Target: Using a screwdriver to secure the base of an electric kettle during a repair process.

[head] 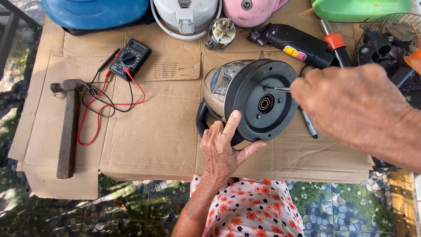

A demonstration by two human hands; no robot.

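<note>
A shiny steel electric kettle [221,85] lies on its side on flattened cardboard [153,136], its black round base [265,103] facing me. My left hand [223,147] grips the kettle from below, thumb up against the base rim, next to the black handle [202,120]. My right hand [351,103] is closed around a screwdriver whose thin metal shaft [277,88] reaches the upper part of the base. The screwdriver's handle is hidden inside my fist.
A black multimeter [130,58] with red and black leads lies at the back left, a hammer [68,127] further left. A black power tool [294,44], a small metal part [221,33], a pen-like tool [308,124] and several coloured appliance bodies line the back.
</note>
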